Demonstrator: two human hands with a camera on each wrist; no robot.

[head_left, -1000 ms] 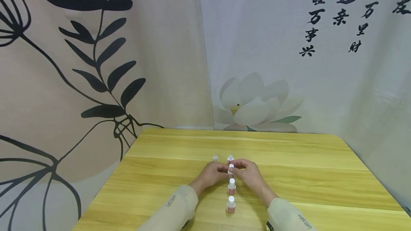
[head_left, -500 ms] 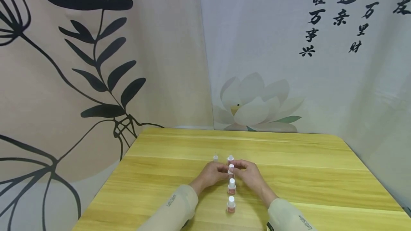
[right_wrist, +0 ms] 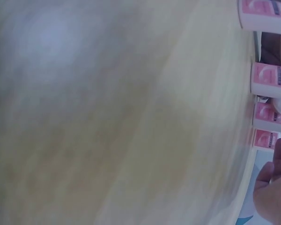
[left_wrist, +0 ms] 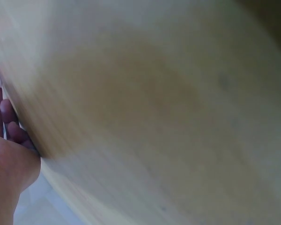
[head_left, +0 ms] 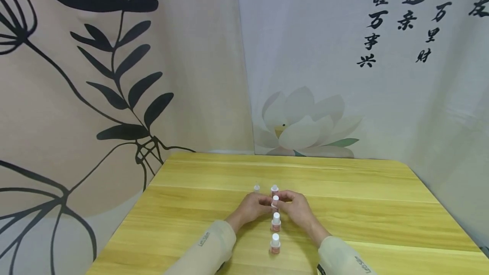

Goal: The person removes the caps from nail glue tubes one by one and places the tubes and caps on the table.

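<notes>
Several small white-capped bottles with pink labels stand upright in a line on the wooden table. Both hands meet at the third bottle point(head_left: 275, 202) from the front; its cap shows between them. My left hand point(head_left: 251, 208) pinches it from the left, and my right hand point(head_left: 296, 209) holds it from the right with thumb and fingers. A far bottle point(head_left: 274, 189) stands just behind the fingertips. Nearer to me are a second bottle point(head_left: 276, 222) and a front bottle point(head_left: 275, 244). In the right wrist view, my right hand's fingers curl beside the row of pink labels point(right_wrist: 271, 75).
One more bottle point(head_left: 257, 188), with a translucent-looking top, stands left of the line, its lower part hidden behind the left hand. The wooden table point(head_left: 183, 207) extends to both sides. A printed curtain point(head_left: 206, 75) hangs behind its far edge.
</notes>
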